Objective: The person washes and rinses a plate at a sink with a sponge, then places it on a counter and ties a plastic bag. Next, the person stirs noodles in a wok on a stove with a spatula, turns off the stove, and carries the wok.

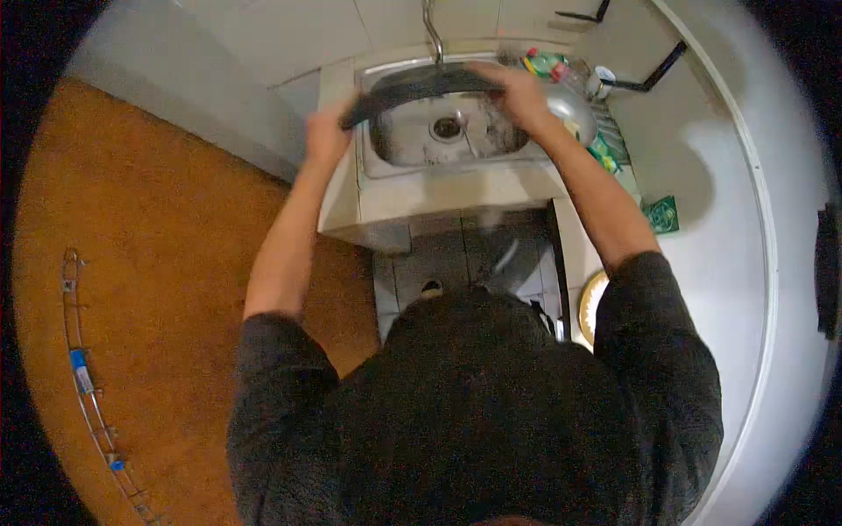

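A long, dark, slightly curved object [421, 88], perhaps a tray or a mat seen nearly edge-on, is held up over the metal sink [379, 167]. My left hand [326, 136] is closed on its left end, near the sink's left rim. Its right end is in my right hand [519, 95], whose fingers curl over the top edge. Both hands are somewhat blurred. Below the object the sink's drain [447, 129] shows, with dark specks scattered around it. Behind it rises the tap [432, 35], its lower end close to the object.
Right of the sink are a round metal lid or bowl [568, 110], a white cup [602, 81] and green-and-yellow packets [603, 154]. A green packet [663, 215] lies on the right counter, nearer me a round gold-rimmed item [591, 307]. A wire rack [81, 368] is at left.
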{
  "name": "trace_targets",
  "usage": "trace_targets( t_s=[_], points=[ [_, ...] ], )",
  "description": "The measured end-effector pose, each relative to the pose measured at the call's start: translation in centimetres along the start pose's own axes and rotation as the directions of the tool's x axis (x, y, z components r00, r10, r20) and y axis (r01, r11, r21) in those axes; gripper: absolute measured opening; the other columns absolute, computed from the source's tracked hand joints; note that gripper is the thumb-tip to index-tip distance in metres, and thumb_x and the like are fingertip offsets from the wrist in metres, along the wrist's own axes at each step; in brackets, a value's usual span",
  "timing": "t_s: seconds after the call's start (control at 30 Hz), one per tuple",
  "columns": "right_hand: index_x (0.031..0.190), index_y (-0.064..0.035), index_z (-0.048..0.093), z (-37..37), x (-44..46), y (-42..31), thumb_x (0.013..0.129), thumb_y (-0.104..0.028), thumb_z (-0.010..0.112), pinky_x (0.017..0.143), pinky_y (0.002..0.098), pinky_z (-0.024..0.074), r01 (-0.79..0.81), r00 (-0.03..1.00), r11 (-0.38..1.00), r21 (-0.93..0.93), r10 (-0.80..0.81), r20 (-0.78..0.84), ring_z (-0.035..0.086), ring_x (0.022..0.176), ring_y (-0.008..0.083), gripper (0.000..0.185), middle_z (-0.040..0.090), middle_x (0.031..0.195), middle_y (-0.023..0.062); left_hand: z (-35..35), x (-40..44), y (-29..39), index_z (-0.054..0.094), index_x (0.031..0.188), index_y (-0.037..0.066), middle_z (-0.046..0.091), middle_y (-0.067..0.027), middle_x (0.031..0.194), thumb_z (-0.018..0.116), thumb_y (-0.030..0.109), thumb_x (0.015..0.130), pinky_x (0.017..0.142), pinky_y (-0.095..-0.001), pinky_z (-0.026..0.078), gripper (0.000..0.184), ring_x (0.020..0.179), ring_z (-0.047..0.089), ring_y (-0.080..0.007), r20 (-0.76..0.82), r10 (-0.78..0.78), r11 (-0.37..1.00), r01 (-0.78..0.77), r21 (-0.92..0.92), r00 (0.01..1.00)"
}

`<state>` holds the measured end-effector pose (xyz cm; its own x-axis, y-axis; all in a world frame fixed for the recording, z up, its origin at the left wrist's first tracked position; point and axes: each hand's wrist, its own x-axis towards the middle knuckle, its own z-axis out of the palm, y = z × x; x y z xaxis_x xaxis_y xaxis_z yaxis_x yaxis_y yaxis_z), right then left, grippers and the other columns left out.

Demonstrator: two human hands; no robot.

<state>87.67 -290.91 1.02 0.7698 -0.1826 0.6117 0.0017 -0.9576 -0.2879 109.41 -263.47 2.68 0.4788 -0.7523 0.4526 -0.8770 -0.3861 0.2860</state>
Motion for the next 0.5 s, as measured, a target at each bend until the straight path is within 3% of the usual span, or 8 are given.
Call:
trace_targets(
  t_s=[0.03,0.07,0.13,0.27,0.33,0.4,0.43,0.5],
  points=[
    [0.128,-0.0195,0.059,0.5,-1.9,-1.6,0.068,0.012,0.062,0.093,0.0339,0.0500,-0.254,0.881,0.961,-0.114,0.278,0.382,0.061,0.112,0.0291,0.068,0.063,0.124,0.0108,3.5,-3.6,-1.3,0.063,0.124,0.019,0.067,-0.0120,0.114,0.065,-0.001,0.078,0.089,-0.0353,0.050,0.051,0.102,0.066,-0.0272,-0.027,0.086,0.994,-0.088,-0.063,0.996],
    [0.128,-0.0195,0.059,-0.1,-1.1,-1.2,0.068,0.012,0.062,0.093,0.0339,0.0500,-0.246,0.893,0.962,-0.120,0.273,0.357,0.061,0.112,0.0291,0.068,0.063,0.124,0.0108,5.0,-3.4,-2.0,0.062,0.126,0.020,0.066,-0.0128,0.113,0.064,-0.001,0.078,0.087,-0.0366,0.051,0.052,0.100,0.066,-0.0286,-0.089,0.190,0.974,-0.199,-0.106,0.978],
    [0.128,-0.0219,0.059,0.3,-1.2,-1.4,0.064,0.014,0.062,0.090,0.0347,0.0509,-0.065,0.994,0.995,0.074,0.071,-0.080,0.061,0.110,0.0296,0.073,0.064,0.120,0.0111,1.5,1.1,-1.4,0.062,0.125,0.020,0.067,-0.0129,0.111,0.064,0.000,0.078,0.086,-0.0367,0.051,0.052,0.100,0.066,-0.0287,-0.112,0.183,0.980,-0.191,-0.058,0.977],
    [0.123,-0.0194,0.062,-8.9,6.6,-3.6,0.075,-0.002,0.068,0.089,0.0348,0.0502,0.074,0.974,0.996,-0.044,-0.081,-0.211,0.062,0.105,0.0283,0.051,0.064,0.117,0.0133,-10.2,7.8,2.1,0.065,0.120,0.019,0.069,-0.0095,0.109,0.065,0.003,0.077,0.083,-0.0335,0.052,0.046,0.099,0.067,-0.0242,-0.384,0.446,0.879,-0.476,0.020,0.808],
    [0.122,-0.0060,0.060,-12.9,7.8,-9.0,0.084,-0.006,0.065,0.081,0.0341,0.0520,0.125,0.898,0.992,-0.031,-0.126,-0.421,0.067,0.095,0.0267,0.038,0.067,0.112,0.0127,-13.6,8.4,3.5,0.065,0.119,0.018,0.069,-0.0081,0.109,0.065,0.004,0.077,0.083,-0.0321,0.053,0.044,0.099,0.067,-0.0226,-0.447,0.469,0.869,-0.487,0.083,0.761],
    [0.120,-0.0109,0.062,-12.8,7.1,-5.6,0.084,-0.012,0.065,0.086,0.0337,0.0501,0.036,0.932,0.987,-0.156,-0.089,-0.353,0.063,0.102,0.0272,0.037,0.065,0.116,0.0133,-15.2,8.0,4.7,0.066,0.117,0.013,0.070,-0.0079,0.107,0.071,0.009,0.074,0.081,-0.0294,0.054,0.043,0.093,0.069,-0.0193,-0.522,0.530,0.838,-0.506,0.202,0.669],
    [0.119,-0.0157,0.065,-12.1,6.6,-4.4,0.083,-0.017,0.066,0.090,0.0334,0.0482,-0.034,0.956,0.957,-0.289,-0.053,-0.287,0.060,0.109,0.0277,0.036,0.062,0.120,0.0139,-13.9,7.4,4.8,0.066,0.119,0.017,0.069,-0.0058,0.110,0.065,0.006,0.078,0.085,-0.0307,0.053,0.043,0.101,0.067,-0.0209,-0.557,0.506,0.814,-0.578,0.057,0.659],
    [0.119,-0.0158,0.065,-6.8,4.1,-4.7,0.089,-0.024,0.056,0.092,0.0333,0.0467,0.099,0.969,0.943,0.317,-0.018,-0.248,0.058,0.112,0.0286,0.031,0.062,0.119,0.0131,-6.9,2.8,3.2,0.065,0.121,0.016,0.067,-0.0106,0.115,0.062,0.001,0.076,0.090,-0.0318,0.051,0.047,0.106,0.065,-0.0233,-0.462,0.285,0.900,-0.400,-0.172,0.840]
  ],
)
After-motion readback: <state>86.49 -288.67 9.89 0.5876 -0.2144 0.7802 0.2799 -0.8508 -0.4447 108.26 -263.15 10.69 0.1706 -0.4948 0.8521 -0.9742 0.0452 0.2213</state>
